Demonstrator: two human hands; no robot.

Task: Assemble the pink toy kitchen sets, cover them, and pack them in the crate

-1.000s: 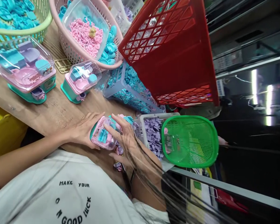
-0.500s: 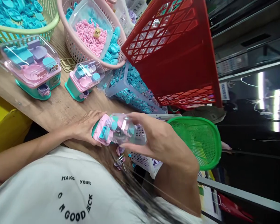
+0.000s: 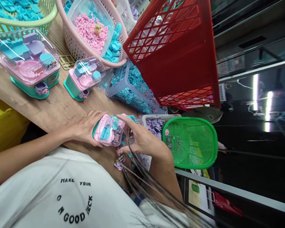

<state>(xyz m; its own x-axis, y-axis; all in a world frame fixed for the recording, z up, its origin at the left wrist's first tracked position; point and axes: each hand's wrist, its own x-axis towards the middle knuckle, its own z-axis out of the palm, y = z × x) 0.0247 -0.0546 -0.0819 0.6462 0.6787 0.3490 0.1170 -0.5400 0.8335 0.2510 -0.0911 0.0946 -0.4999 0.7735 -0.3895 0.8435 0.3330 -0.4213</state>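
Note:
A small pink and teal toy box [image 3: 105, 134] with blue pieces inside lies tipped on its side in front of my body. My left hand [image 3: 86, 128] wraps round its teal base end. Over its pink rim sits a clear plastic lid [image 3: 118, 133]. My right hand [image 3: 142, 137] has its thumb and fingers curved round the lid's outer end. Small pink and purple parts [image 3: 118, 164] and a shiny piece lie on the table just below the right hand. Two similar covered toy boxes, a larger one [image 3: 35, 76] and a smaller one [image 3: 82, 80], stand upright farther left.
Behind them are a light green basket [image 3: 47, 21] of blue parts and a pink basket [image 3: 73, 47] holding a tub of pink pieces. A red crate [image 3: 180, 66] rises at the back right. A green basket [image 3: 213, 142] and a white basket [image 3: 144, 160] of purple parts are on the right.
The clear lid has moved left onto the toy box, with my right hand following it. My left hand keeps its hold on the base. The view has shifted slightly.

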